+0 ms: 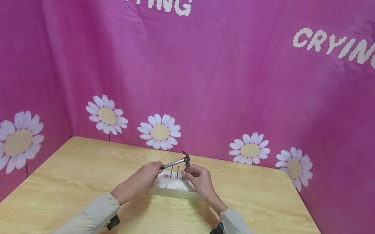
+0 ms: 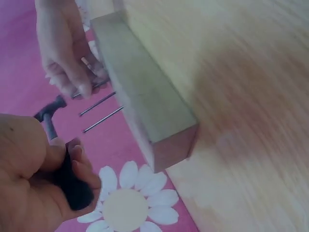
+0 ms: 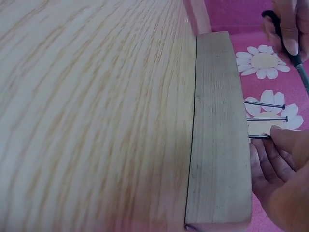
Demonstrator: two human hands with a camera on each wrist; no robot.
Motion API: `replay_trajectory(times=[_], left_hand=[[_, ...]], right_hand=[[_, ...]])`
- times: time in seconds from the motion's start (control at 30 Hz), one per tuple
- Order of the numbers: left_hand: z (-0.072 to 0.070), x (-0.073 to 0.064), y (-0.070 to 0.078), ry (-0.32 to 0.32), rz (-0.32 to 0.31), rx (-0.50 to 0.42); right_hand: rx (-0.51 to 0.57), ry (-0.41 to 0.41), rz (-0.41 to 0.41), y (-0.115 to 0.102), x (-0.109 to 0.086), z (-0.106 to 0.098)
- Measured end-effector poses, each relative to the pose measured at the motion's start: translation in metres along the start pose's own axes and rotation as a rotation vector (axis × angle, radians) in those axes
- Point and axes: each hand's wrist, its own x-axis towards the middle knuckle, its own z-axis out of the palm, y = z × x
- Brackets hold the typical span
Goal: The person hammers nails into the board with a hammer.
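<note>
A wooden block (image 1: 176,193) lies on the table, with two nails (image 1: 177,172) standing upright in its top, side by side. My left hand (image 1: 144,178) grips a small claw hammer (image 1: 174,164) by its black handle (image 2: 72,186). The hammer's dark head (image 1: 186,159) is raised above the right end of the nail row, close over my right hand (image 1: 201,180). Thumb and fingers of that right hand pinch a third nail (image 3: 259,137), which stands at the block's top face beside the other two. How deep its tip sits cannot be seen.
The light wood-grain table (image 1: 249,213) extends around the block on every side. Behind it and at both sides hangs a pink cloth (image 1: 211,78) with white daisies and lettering. A dark wrist device (image 1: 216,232) hangs under the right sleeve, another (image 1: 113,222) under the left.
</note>
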Motion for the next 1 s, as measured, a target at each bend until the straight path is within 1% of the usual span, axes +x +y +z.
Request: replay_trajectory(times=[0.03, 0.13, 0.17, 0.2, 0.23, 0.27, 0.37, 0.4, 0.43, 0.47, 0.57, 0.63, 0.7, 0.73, 0.83, 0.9, 1.0], left_hand=[[0.000, -0.001, 0.001, 0.015, 0.010, 0.008], [-0.001, -0.001, 0.002, 0.162, 0.047, -0.033], [-0.002, 0.000, 0.003, 0.201, 0.056, -0.041], [-0.003, 0.000, 0.003, 0.214, 0.054, -0.052], [-0.004, 0.001, 0.003, 0.200, 0.047, -0.056], [-0.004, 0.001, 0.003, 0.159, 0.027, -0.055], [-0.004, 0.001, 0.001, 0.009, -0.037, -0.019], [-0.003, 0.001, 0.000, -0.021, -0.049, -0.009], [-0.002, 0.001, -0.001, -0.020, -0.046, -0.004], [-0.001, 0.000, -0.001, 0.003, -0.040, -0.013], [-0.001, -0.001, -0.001, 0.137, 0.019, -0.036], [-0.002, -0.002, 0.000, 0.197, 0.052, -0.050], [-0.001, -0.002, 0.000, 0.196, 0.046, -0.071], [0.000, -0.002, 0.000, 0.179, 0.028, -0.081], [0.005, -0.004, -0.001, 0.117, -0.069, -0.143], [0.007, -0.006, -0.002, 0.093, -0.150, -0.230], [0.008, -0.008, -0.005, 0.079, -0.254, -0.387]], right_hand=[[0.006, -0.004, 0.002, 0.001, 0.000, 0.001], [0.002, -0.015, 0.000, 0.002, -0.001, 0.001], [0.004, -0.016, -0.006, 0.002, -0.001, 0.001], [0.002, -0.014, -0.009, 0.001, -0.001, 0.000], [0.001, -0.010, -0.013, 0.001, -0.001, 0.000], [-0.003, -0.005, -0.013, 0.000, 0.000, -0.001], [-0.004, 0.019, -0.001, -0.002, 0.000, -0.003], [-0.009, 0.025, 0.002, -0.002, 0.001, -0.003], [-0.008, 0.029, 0.010, -0.003, 0.001, -0.003], [-0.009, 0.033, 0.019, -0.003, 0.001, -0.003], [-0.006, 0.040, 0.032, -0.004, 0.001, -0.003], [0.000, 0.050, 0.035, -0.005, 0.001, -0.003], [0.004, 0.061, 0.029, -0.004, 0.001, -0.002], [0.010, 0.063, 0.026, -0.004, 0.001, -0.002], [0.022, 0.054, 0.023, -0.003, 0.001, -0.001], [0.015, 0.032, 0.015, -0.002, 0.001, -0.002], [-0.017, 0.014, 0.009, -0.004, 0.001, -0.006]])
